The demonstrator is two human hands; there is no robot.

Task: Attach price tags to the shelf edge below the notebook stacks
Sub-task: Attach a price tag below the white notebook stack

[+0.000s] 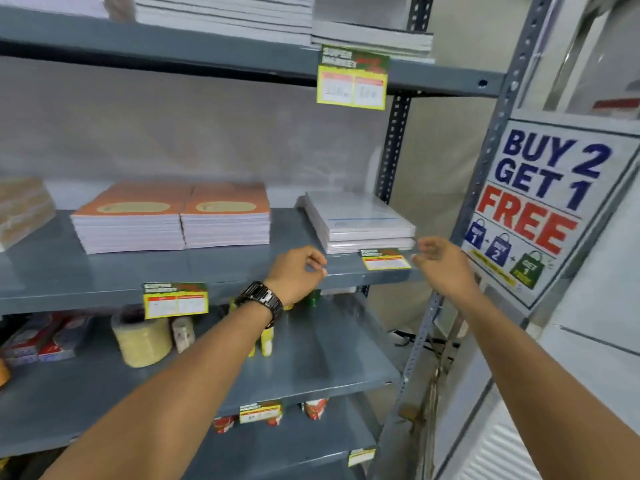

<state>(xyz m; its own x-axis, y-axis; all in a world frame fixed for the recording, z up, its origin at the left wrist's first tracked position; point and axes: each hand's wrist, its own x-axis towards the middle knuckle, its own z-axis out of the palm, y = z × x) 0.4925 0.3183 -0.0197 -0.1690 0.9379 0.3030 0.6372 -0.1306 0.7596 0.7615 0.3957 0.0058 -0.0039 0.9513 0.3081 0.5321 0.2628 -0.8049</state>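
Note:
A green, yellow and red price tag lies at the front edge of the grey middle shelf, right under the white notebook stack. My right hand hovers at the tag's right end with fingers loosely curled, holding nothing. My left hand, with a black watch on the wrist, is at the shelf edge just left of the tag, fingers curled and empty. Two orange notebook stacks sit further left. Another tag hangs on the edge below them.
A larger tag hangs from the upper shelf under white paper stacks. The lower shelf holds a twine spool, small bottles and boxes. A "Buy 2 Get 1 Free" poster hangs right of the perforated shelf post.

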